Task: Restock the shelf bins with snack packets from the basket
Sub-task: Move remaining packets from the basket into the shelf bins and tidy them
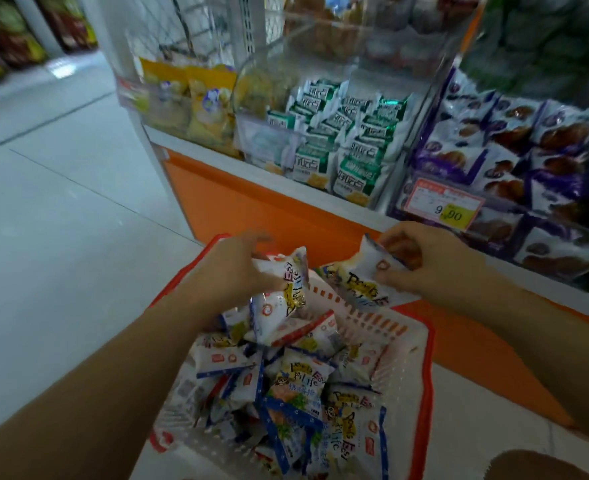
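Note:
A white basket with a red rim (424, 362) sits low in front of me, filled with several white-and-blue snack packets (303, 382). My left hand (237, 268) grips a few of these packets (282, 292) just above the basket's far end. My right hand (431, 261) pinches another white packet (362, 278) over the basket's far right corner. Clear shelf bins stand beyond: one with yellow packets (203, 102), one with green-and-white packets (348, 140), one with purple packets (514, 150).
An orange shelf base (251, 202) runs under the bins. A red and yellow price tag reading 9.90 (445, 206) hangs on the purple bin. Pale tiled floor (61, 202) spreads to the left. More shelves with goods stand at the far left (9, 39).

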The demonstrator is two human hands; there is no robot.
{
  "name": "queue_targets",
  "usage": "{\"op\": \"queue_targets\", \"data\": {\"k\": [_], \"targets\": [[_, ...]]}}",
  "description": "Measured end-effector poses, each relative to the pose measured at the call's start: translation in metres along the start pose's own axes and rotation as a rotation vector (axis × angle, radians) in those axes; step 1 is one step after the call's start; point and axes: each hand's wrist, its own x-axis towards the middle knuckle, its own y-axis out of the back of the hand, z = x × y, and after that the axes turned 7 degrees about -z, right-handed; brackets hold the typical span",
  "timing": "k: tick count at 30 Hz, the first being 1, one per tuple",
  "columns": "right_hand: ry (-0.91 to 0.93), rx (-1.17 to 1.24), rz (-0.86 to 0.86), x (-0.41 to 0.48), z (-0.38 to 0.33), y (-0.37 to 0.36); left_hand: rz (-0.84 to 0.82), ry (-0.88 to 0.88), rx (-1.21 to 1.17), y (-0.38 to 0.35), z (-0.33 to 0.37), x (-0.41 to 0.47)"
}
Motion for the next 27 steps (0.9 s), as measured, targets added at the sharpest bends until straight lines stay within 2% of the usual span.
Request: {"op": "queue_targets", "data": {"k": [3,7,12,16,19,22,25,27], "targets": [[0.097,-0.006,-0.089,-0.011,-0.040,0.035,0.121,-0.100,0.064,0.038,0.035,-0.013],[0.204,-0.238,-0.274,-0.021,-0.103,0.093,0.204,-0.222,0.059,0.086,0.091,-0.028],[0.358,-0.357,-0.276,-0.022,-0.154,0.134,0.157,-0.374,0.118,0.123,0.158,-0.040],[0.380,-0.230,-0.296,-0.030,-0.167,0.152,0.112,-0.454,0.004,0.145,0.194,-0.049],[0.376,-0.157,-0.229,-0.038,-0.169,0.163,0.060,-0.523,-0.109,0.155,0.214,-0.055],[0.374,-0.094,-0.189,-0.049,-0.167,0.172,0.112,-0.568,-0.263,0.161,0.225,-0.064],[0.320,-0.019,-0.057,-0.063,-0.161,0.187,0.200,-0.504,-0.488,0.163,0.221,-0.066],[0.296,0.051,0.069,-0.069,-0.158,0.198,0.085,-0.423,-0.598,0.152,0.222,-0.070]]}}
